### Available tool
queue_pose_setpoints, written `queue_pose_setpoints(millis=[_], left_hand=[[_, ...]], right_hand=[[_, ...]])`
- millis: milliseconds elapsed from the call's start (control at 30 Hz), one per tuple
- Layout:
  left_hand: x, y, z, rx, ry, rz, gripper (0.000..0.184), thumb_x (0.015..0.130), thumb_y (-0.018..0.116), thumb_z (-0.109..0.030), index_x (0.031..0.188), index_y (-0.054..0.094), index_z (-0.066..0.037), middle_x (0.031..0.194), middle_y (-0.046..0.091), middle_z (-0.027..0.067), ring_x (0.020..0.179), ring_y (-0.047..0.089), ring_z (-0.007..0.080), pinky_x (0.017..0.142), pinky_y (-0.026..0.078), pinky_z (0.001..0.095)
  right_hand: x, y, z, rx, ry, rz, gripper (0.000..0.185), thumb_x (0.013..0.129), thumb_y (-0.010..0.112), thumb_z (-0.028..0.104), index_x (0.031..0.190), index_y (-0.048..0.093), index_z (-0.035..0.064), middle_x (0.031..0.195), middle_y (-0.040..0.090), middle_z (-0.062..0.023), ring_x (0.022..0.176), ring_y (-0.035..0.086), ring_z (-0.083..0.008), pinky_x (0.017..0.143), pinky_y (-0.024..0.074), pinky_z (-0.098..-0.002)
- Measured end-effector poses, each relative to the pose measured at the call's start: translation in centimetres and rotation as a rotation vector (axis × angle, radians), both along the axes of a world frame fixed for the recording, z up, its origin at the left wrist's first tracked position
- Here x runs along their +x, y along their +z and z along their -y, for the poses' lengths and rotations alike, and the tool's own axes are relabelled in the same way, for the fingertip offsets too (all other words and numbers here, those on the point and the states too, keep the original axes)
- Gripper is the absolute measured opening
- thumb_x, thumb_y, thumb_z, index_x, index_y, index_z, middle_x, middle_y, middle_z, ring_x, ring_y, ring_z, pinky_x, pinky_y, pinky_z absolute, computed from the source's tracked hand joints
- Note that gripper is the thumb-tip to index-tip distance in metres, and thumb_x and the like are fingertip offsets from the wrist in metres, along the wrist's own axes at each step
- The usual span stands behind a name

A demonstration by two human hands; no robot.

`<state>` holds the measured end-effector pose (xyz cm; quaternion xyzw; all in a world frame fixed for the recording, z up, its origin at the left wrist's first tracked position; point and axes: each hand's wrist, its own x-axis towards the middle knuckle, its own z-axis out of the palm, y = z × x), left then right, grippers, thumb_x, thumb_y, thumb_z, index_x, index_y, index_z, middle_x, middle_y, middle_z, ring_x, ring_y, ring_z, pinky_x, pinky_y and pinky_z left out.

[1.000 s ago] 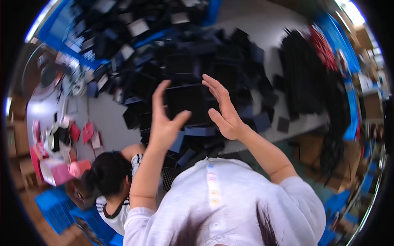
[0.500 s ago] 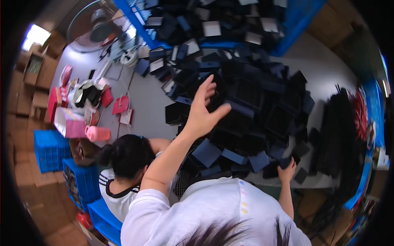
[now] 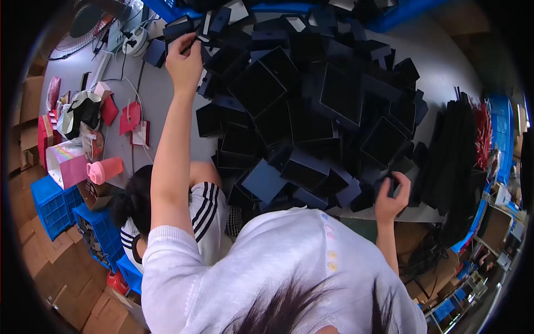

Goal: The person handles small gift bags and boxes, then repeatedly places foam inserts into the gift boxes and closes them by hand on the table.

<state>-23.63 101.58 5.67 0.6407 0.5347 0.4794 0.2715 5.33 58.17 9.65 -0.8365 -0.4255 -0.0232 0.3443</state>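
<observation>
Many black and dark blue boxes (image 3: pixel 311 111) lie in a heap on the grey table (image 3: pixel 222 146). My left hand (image 3: pixel 184 58) reaches to the heap's upper left edge, fingers curled beside small dark boxes; whatever it may grip is too small to make out. My right hand (image 3: pixel 392 197) is at the lower right edge of the heap, thumb and fingers bent round the edge of a dark piece (image 3: pixel 384 186). A flat blue box (image 3: pixel 264 181) rests at the heap's near side.
A person (image 3: pixel 139 195) sits at my left. Beyond are a pink bottle (image 3: pixel 105 170), red pouches (image 3: pixel 130 118), a power strip (image 3: pixel 135 42) and a fan (image 3: pixel 83 22). Black cloth-like material (image 3: pixel 453 150) lies right; blue crates (image 3: pixel 53 203) stand left.
My left hand has moved from above the heap to its upper left edge. My right hand has gone from over the middle to the lower right edge. The view has shifted.
</observation>
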Motion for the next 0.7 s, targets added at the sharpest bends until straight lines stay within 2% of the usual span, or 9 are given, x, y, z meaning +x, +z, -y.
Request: queue_pose_setpoints(millis=[67, 167, 300, 400, 500, 567, 633, 667, 700], left_hand=[[1.7, 2.5, 2.8, -0.072, -0.115, 0.21, 0.021, 0.085, 0.063, -0.008, 0.104, 0.066, 0.0, 0.098, 0.067, 0.0091, 0.09, 0.065, 0.0157, 0.081, 0.05, 0.0261], [3.7, 5.4, 7.4, -0.049, -0.307, 0.19, 0.018, 0.086, 0.061, -0.005, 0.103, 0.066, 0.0, 0.098, 0.067, 0.008, 0.09, 0.064, 0.0136, 0.08, 0.05, 0.0244], [4.3, 8.2, 13.8, -0.246, -0.594, 0.255, 0.021, 0.086, 0.06, -0.002, 0.107, 0.064, 0.0, 0.101, 0.066, 0.0079, 0.094, 0.064, 0.0145, 0.084, 0.049, 0.0256], [3.9, 9.7, 18.2, -0.572, -0.834, 0.263, 0.046, 0.084, 0.065, -0.006, 0.128, 0.052, -0.004, 0.124, 0.055, 0.012, 0.116, 0.052, 0.0215, 0.096, 0.046, 0.0332], [4.5, 13.4, 21.9, -0.972, -1.13, 0.279, 0.087, 0.077, 0.069, -0.004, 0.149, 0.021, -0.012, 0.13, 0.045, 0.0111, 0.113, 0.051, 0.02, 0.092, 0.046, 0.0321], [6.0, 13.6, 23.6, -0.856, -1.263, 0.415, 0.092, 0.074, 0.063, 0.003, 0.15, 0.015, -0.014, 0.126, 0.046, 0.0121, 0.108, 0.052, 0.0186, 0.092, 0.046, 0.0308], [7.5, 14.1, 24.6, -0.855, -1.268, 0.505, 0.096, 0.07, 0.057, 0.008, 0.151, 0.011, -0.015, 0.128, 0.044, 0.0146, 0.105, 0.054, 0.0185, 0.091, 0.045, 0.0286], [8.2, 14.9, 25.0, -0.912, -1.233, 0.531, 0.096, 0.07, 0.055, 0.009, 0.151, 0.011, -0.015, 0.129, 0.043, 0.0151, 0.104, 0.055, 0.0194, 0.089, 0.048, 0.0298], [9.0, 15.8, 25.4, -0.97, -1.197, 0.558, 0.096, 0.07, 0.054, 0.011, 0.151, 0.01, -0.016, 0.13, 0.041, 0.0157, 0.103, 0.056, 0.0203, 0.087, 0.051, 0.031]], right_hand=[[-3.5, 2.6, -3.7, 0.001, 0.314, 0.073, 0.027, 0.074, 0.07, 0.005, 0.1, 0.064, 0.002, 0.092, 0.062, -0.0122, 0.086, 0.059, -0.029, 0.078, 0.0472, -0.0365], [-6.3, 2.8, -7.5, -0.209, 0.575, 0.105, 0.024, 0.071, 0.07, 0.006, 0.095, 0.067, 0.0038, 0.09, 0.063, -0.008, 0.081, 0.059, -0.0237, 0.071, 0.0456, -0.033], [-6.9, 1.0, -8.1, -0.121, 0.607, 0.181, 0.019, 0.069, 0.068, 0.006, 0.088, 0.07, 0.0023, 0.08, 0.065, -0.008, 0.07, 0.058, -0.0225, 0.06, 0.0441, -0.0329], [-6.6, 4.6, -8.3, -0.155, 0.351, -0.148, 0.011, 0.07, 0.068, 0.009, 0.078, 0.071, 0.0031, 0.062, 0.061, -0.0064, 0.053, 0.056, -0.0223, 0.06, 0.0457, -0.033], [-5.9, 8.9, -7.5, -0.113, 0.287, -0.222, 0.009, 0.069, 0.068, 0.009, 0.076, 0.071, 0.0037, 0.062, 0.061, -0.0056, 0.053, 0.056, -0.0209, 0.059, 0.0455, -0.0328], [-5.3, 11.3, -6.4, -0.123, 0.249, -0.259, 0.014, 0.068, 0.068, 0.007, 0.082, 0.07, 0.0041, 0.07, 0.063, -0.0062, 0.062, 0.059, -0.0216, 0.063, 0.0451, -0.0324], [-4.4, 12.7, -5.6, 0.242, 0.227, 0.188, 0.023, 0.067, 0.068, 0.005, 0.09, 0.068, 0.0042, 0.081, 0.064, -0.0076, 0.075, 0.061, -0.0243, 0.07, 0.044, -0.0331], [-3.3, 13.3, -4.3, 0.314, 0.33, 0.309, 0.028, 0.072, 0.069, 0.011, 0.098, 0.065, 0.0024, 0.091, 0.065, -0.0092, 0.083, 0.06, -0.0278, 0.075, 0.0422, -0.0359], [-3.4, 14.6, -2.8, 0.265, 0.415, 0.321, 0.038, 0.079, 0.067, 0.031, 0.099, 0.065, -0.0005, 0.1, 0.065, -0.0107, 0.092, 0.06, -0.0295, 0.086, 0.0404, -0.0423]])
